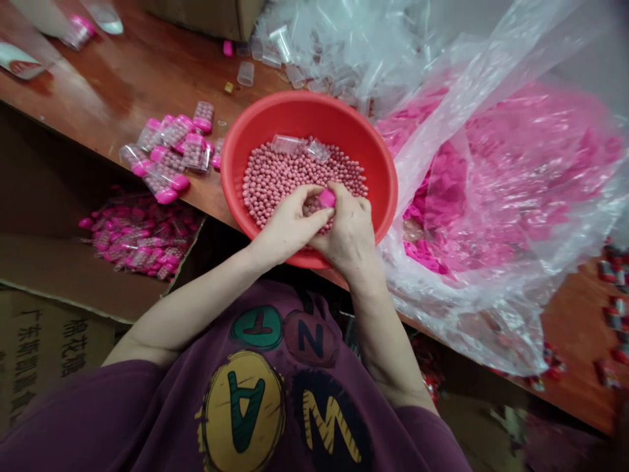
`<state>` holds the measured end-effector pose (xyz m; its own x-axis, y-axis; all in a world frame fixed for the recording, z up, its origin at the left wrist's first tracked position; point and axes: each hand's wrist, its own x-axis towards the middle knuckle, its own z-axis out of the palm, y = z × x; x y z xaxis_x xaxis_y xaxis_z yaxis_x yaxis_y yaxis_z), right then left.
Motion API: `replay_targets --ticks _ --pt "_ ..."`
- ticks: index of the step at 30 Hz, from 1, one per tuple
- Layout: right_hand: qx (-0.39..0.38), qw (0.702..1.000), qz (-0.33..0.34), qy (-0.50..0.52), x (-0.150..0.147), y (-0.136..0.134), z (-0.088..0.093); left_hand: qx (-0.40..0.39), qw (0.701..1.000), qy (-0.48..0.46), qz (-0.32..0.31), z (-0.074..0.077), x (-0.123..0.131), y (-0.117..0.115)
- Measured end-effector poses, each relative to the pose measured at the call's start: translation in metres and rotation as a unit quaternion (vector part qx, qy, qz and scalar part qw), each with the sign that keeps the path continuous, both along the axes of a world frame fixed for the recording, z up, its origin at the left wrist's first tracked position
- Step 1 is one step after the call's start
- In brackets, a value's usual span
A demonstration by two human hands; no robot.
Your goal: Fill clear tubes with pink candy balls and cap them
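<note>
Over the red bowl (233,170), both my hands meet around a small clear container of pink balls with a bright pink cap (327,198). My left hand (292,221) is closed on the container's left side, its fingers curled round it. At the cap, my right hand (350,226) is closed with its fingertips pressed against it. Part of the container is hidden by my fingers. Pink balls (280,177) fill the lower part of the bowl. Two clear containers (287,144) lie on top of them towards the back.
Capped, filled containers (170,154) lie on the wooden table left of the bowl. More fill a cardboard box (142,242) below. Clear empty containers (319,46) are heaped behind. A plastic bag (515,177) of pink caps stands right of the bowl.
</note>
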<state>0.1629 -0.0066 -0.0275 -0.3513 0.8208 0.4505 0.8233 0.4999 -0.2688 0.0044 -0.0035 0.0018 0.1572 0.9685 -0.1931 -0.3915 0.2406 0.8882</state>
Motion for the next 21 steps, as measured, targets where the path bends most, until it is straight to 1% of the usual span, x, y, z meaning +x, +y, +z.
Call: replay_targets --ticks 1,3,5,9,12,14,16,19,21 --pt "0.001 1.000 0.010 -0.004 -0.001 0.001 0.001 0.017 1.000 0.013 0.009 -0.002 0.001 0.000" --pt "0.015 1.000 0.025 -0.009 -0.001 0.003 0.003 0.029 0.999 0.014 0.003 -0.004 0.002 0.000" --pt "0.042 0.998 0.038 -0.005 0.002 0.006 0.003 0.017 1.000 -0.005 0.001 -0.004 0.002 0.002" --pt "0.070 0.996 0.056 0.015 0.009 0.010 0.001 -0.013 0.999 -0.048 0.000 -0.002 0.006 0.005" --pt "0.130 0.990 0.051 0.000 0.013 0.014 0.000 -0.034 0.996 -0.079 -0.009 -0.005 0.008 0.010" --pt "0.180 0.982 0.046 -0.015 0.014 0.015 0.001 -0.037 0.995 -0.093 -0.011 -0.009 0.008 0.012" --pt "0.208 0.976 0.050 -0.029 0.015 0.016 0.002 -0.034 0.994 -0.100 -0.020 -0.013 0.008 0.014" --pt "0.213 0.975 0.044 -0.040 0.017 0.015 0.003 -0.029 0.994 -0.089 -0.054 -0.015 0.008 0.015" --pt "0.179 0.983 0.027 -0.036 0.016 0.015 0.004 -0.016 0.996 -0.066 -0.061 -0.009 0.007 0.013"
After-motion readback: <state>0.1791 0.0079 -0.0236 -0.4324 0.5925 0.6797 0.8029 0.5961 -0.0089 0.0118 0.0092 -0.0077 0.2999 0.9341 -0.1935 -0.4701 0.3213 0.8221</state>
